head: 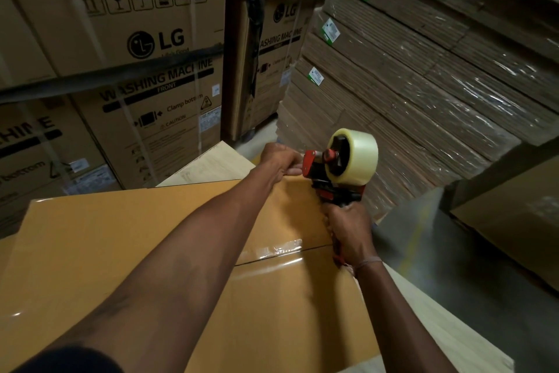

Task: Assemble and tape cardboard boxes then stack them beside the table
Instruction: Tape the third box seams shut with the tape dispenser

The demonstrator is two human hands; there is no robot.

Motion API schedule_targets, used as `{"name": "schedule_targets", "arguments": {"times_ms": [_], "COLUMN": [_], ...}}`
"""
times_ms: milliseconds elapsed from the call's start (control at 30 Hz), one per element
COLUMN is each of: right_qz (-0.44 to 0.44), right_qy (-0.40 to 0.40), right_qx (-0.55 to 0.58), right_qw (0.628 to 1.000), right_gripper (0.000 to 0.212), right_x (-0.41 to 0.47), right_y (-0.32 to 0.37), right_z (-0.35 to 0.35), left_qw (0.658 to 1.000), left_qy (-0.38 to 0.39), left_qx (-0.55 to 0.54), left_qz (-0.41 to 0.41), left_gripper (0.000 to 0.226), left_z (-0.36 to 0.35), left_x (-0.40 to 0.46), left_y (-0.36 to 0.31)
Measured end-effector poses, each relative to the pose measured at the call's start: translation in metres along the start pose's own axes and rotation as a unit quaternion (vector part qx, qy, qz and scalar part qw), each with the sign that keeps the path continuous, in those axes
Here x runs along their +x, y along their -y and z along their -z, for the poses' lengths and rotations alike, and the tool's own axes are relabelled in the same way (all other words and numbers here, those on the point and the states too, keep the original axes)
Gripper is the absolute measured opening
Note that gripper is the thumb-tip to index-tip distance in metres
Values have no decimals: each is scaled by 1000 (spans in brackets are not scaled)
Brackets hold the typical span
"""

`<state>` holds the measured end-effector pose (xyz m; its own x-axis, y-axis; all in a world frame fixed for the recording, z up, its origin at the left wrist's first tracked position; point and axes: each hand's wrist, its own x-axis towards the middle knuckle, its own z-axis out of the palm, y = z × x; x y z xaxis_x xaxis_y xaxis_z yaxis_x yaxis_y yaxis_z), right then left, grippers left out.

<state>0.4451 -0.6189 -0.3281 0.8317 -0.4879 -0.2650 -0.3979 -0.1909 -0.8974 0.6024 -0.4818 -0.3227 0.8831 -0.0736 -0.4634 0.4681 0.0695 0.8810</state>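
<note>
Cardboard box (127,251) fills six o'clock; right hand (351,236) grips tape dispenser (341,173), left hand (279,161) fingers pinching its tape end at one o'clock. Slack could wrinkle the tape.

Warehouse: stacked appliance cartons (127,49)

A: The box (151,251) is matt tan cardboard, smooth, with a glossy strip of clear tape (281,254) along its seam.

B: And the tape dispenser (335,179)?

A: Red and black plastic by the look of it, carrying a roll (358,158) of shiny translucent film.

B: The worktop (211,164) underneath?

A: Pale wood grain, matt (only its edges show).

B: Behind?

A: Printed brown cartons (145,40), dull, and flat corrugated sheets (423,85) under glinting plastic wrap.
</note>
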Motion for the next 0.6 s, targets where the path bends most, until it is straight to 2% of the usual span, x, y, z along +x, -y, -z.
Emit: {"name": "schedule_targets", "arguments": {"times_ms": [167, 300, 400, 500, 600], "right_qz": [-2, -12, -12, -9, -5], "right_qy": [-9, -30, -28, -18, -22], "right_qx": [-5, -3, -14, -30, -39], "right_qw": [1000, 999, 999, 999, 999], "right_gripper": [20, 34, 35, 44, 30], "right_x": [-11, -15, -22, -27, -30], "right_y": [-21, -27, -33, -39, -39], "right_z": [16, 18, 22, 24, 25], "left_qw": [997, 984, 980, 978, 970], "left_qy": [-27, -56, -82, -55, -44], "left_qx": [64, 143, 163, 193, 231], "left_qz": [-43, -90, -84, -63, -64], "left_gripper": [13, 12, 10, 13, 13], "left_z": [-9, -13, -10, -8, -6], "left_x": [5, 2, 5, 8, 11], "left_y": [11, 17, 17, 16, 16]}}
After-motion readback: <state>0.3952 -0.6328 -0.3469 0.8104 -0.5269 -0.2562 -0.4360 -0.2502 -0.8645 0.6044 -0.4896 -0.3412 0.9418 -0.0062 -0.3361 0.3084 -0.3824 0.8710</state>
